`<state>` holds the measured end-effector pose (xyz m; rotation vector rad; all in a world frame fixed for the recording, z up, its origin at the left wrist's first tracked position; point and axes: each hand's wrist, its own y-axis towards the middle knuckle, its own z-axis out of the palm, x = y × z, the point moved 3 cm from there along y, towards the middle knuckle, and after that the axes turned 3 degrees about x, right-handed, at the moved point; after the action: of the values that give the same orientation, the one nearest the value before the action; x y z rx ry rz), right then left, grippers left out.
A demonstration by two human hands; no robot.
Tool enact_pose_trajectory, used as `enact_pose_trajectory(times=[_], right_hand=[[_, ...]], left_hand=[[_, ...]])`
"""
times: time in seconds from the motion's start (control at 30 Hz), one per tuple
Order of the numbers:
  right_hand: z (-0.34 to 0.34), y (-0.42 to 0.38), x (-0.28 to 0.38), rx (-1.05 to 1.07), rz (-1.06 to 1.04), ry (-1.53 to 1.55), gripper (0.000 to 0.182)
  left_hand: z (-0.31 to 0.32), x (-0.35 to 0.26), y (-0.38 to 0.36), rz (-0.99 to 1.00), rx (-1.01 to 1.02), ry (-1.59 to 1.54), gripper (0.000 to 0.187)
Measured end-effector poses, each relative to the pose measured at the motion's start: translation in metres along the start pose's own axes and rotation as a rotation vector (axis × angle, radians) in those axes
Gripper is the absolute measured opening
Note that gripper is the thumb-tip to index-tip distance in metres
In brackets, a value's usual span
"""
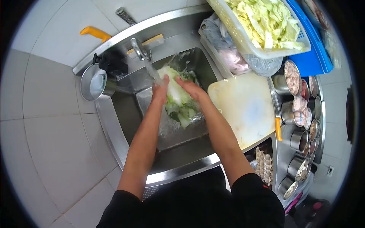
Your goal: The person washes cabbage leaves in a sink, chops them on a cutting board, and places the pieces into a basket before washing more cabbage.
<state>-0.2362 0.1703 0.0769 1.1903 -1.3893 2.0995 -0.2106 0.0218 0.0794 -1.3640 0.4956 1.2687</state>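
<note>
A leafy head of Chinese cabbage [175,93], pale at one end and green at the other, is held between my two hands over the metal sink [125,117]. My left hand [160,90] grips its left side near the pale end. On the right side, my right hand [191,89] presses against the leaves, thumb and fingers partly bent round them. Water runs from the tap [140,49] onto the cabbage beside my left hand and splashes in the basin. The undersides of both hands' fingers are partly hidden by leaves and water.
Right of the sink lies a white cutting board [243,110], with a yellow-handled knife [278,125] along its edge. A basket [251,47] of chopped cabbage stands above it. Several metal containers [299,140] line the far right. A metal pot [88,81] sits at the sink's left corner.
</note>
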Motion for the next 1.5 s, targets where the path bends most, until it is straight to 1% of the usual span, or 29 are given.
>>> enact_pose_trajectory(times=[0.03,0.1,0.13,0.17,0.23,0.27,0.37,0.43,0.5,0.53,0.6,0.63,0.7,0.77,0.8,0.9,0.93,1.0,1.03,1.07,1.17,1.23,1.27,1.3,1.33,1.37,1.43,1.47,1.5], right_hand=[[-0.003,-0.013,-0.006,-0.008,0.002,0.019,0.067],[-0.006,-0.06,-0.015,-0.181,0.088,-0.481,0.072],[-0.002,-0.066,-0.026,-0.028,-0.114,-0.182,0.064],[-0.002,-0.07,-0.038,-0.037,-0.114,-0.17,0.064],[0.008,-0.073,-0.066,0.164,-0.084,0.69,0.057],[0.012,-0.066,-0.081,0.143,-0.106,0.79,0.045],[0.017,-0.07,-0.112,0.195,-0.069,0.775,0.035],[0.023,-0.073,-0.112,0.112,-0.099,0.78,0.028],[0.027,-0.071,-0.115,0.048,-0.194,0.513,0.024],[0.03,-0.067,-0.116,0.046,-0.196,0.521,0.024],[0.025,-0.06,-0.121,-0.286,-0.041,0.106,0.03],[0.025,-0.051,-0.142,-0.289,-0.039,0.11,0.03],[0.005,-0.017,-0.211,-0.785,0.319,-0.44,0.032],[-0.007,-0.076,-0.186,-0.763,0.423,-0.228,0.036],[-0.014,-0.072,-0.213,-0.756,0.434,-0.232,0.036],[-0.016,-0.037,-0.259,-0.703,0.315,-0.379,0.036],[-0.015,-0.022,-0.258,-0.582,0.094,-0.138,0.033],[-0.001,-0.035,-0.204,-0.393,-0.106,0.377,0.027],[0.012,-0.056,-0.145,-0.332,-0.093,0.654,0.023],[0.019,-0.039,-0.144,-0.332,-0.089,0.656,0.023],[0.02,-0.003,-0.146,-0.379,-0.251,0.203,0.022],[0.019,-0.011,-0.15,-0.296,-0.042,-0.36,0.049],[0.009,-0.009,-0.185,-0.287,0.12,-0.542,0.044],[-0.001,-0.009,-0.219,-0.249,0.282,-0.727,0.04],[-0.004,-0.022,-0.225,-0.185,0.495,-0.721,0.04],[0.005,-0.05,-0.213,-0.333,0.495,-0.946,0.041],[0.015,-0.053,-0.22,-0.456,0.472,-1.193,0.042],[0.011,-0.013,-0.254,-0.539,0.387,-1.08,0.043],[0.009,0.017,-0.272,-0.612,0.307,-0.96,0.044]], left_hand=[[0.003,-0.001,0.007,-0.009,0.009,0.016,0.053],[-0.002,0.006,0.028,-0.065,0.025,-0.096,0.055],[-0.004,0.005,0.032,-0.043,0.062,-0.005,0.054],[-0.002,0.002,0.034,-0.048,0.071,0.005,0.054],[0.004,-0.003,0.029,-0.109,0.129,-0.058,0.045],[0.011,-0.012,0.018,-0.145,0.019,-0.025,0.045],[0.01,-0.017,0.016,-0.238,0.051,-0.01,0.045],[0.011,-0.013,0.023,-0.163,0.125,-0.057,0.044],[0.012,-0.016,0.023,-0.09,0.191,-0.106,0.043],[0.011,-0.016,0.023,-0.103,0.135,-0.068,0.042],[0.022,-0.022,0.017,-0.114,0.085,-0.031,0.042],[0.028,-0.023,0.008,-0.073,0.028,-0.064,0.041],[0.033,-0.027,0.003,-0.024,-0.006,-0.094,0.04],[0.027,-0.032,0.02,0.018,0.163,-0.243,0.042],[0.019,-0.035,0.021,0.022,0.312,-0.237,0.043],[0.007,-0.037,0.032,-0.035,0.176,-0.088,0.042],[0.02,-0.043,0.018,-0.118,0.012,-0.152,0.04],[0.018,-0.037,0.02,-0.153,0.028,-0.187,0.04],[0.014,-0.031,0.022,-0.185,0.041,-0.225,0.04],[0.005,-0.022,0.029,-0.189,0.038,-0.224,0.04],[-0.003,-0.006,0.043,-0.288,0.124,-0.29,0.039],[0.006,-0.026,0.013,0.0,-0.19,-0.172,0.031],[0.005,-0.031,0.001,-0.003,-0.204,-0.177,0.031],[0.006,-0.046,-0.003,0.131,-0.218,0.01,0.028],[0.002,-0.054,-0.005,0.259,-0.239,0.198,0.025],[-0.016,-0.044,-0.006,0.249,-0.265,0.193,0.025],[-0.042,-0.034,-0.009,0.61,-0.171,1.017,0.022],[-0.034,-0.04,-0.031,0.426,-0.261,0.886,0.024],[-0.041,-0.034,-0.037,0.42,-0.283,0.885,0.024]])
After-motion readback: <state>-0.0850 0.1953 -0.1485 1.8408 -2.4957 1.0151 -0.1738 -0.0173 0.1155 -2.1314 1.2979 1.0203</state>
